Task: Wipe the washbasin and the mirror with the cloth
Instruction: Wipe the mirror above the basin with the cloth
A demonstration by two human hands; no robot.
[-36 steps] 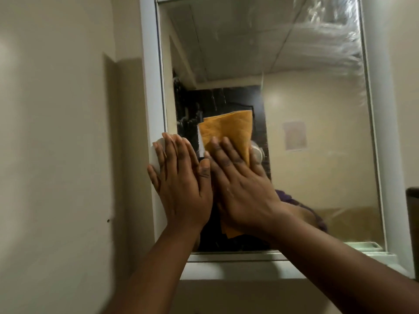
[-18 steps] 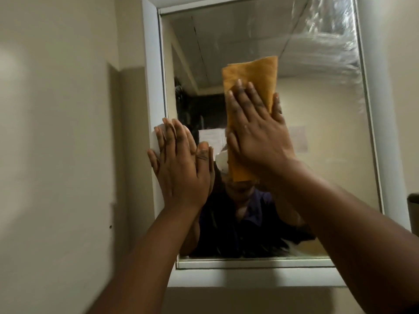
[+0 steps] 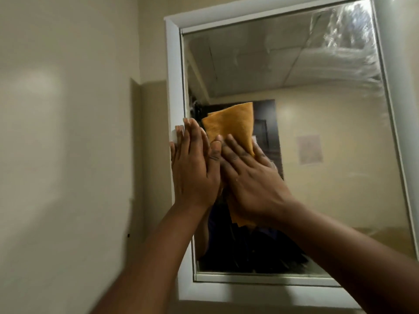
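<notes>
The mirror-wiping step is in hand. The right hand, fingers straight and spread, presses the folded orange cloth flat against the mirror near its left side. The left hand, fingers straight and together, holds nothing and rests flat on the white frame and the glass edge beside it. Streaks show in the upper right corner, so the next move likely calls for sweeping the cloth there with steady pressure. The washbasin is out of view

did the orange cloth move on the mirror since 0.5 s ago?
Yes. The folded orange cloth under the right hand moved down and toward the mirror's white left frame.
</notes>
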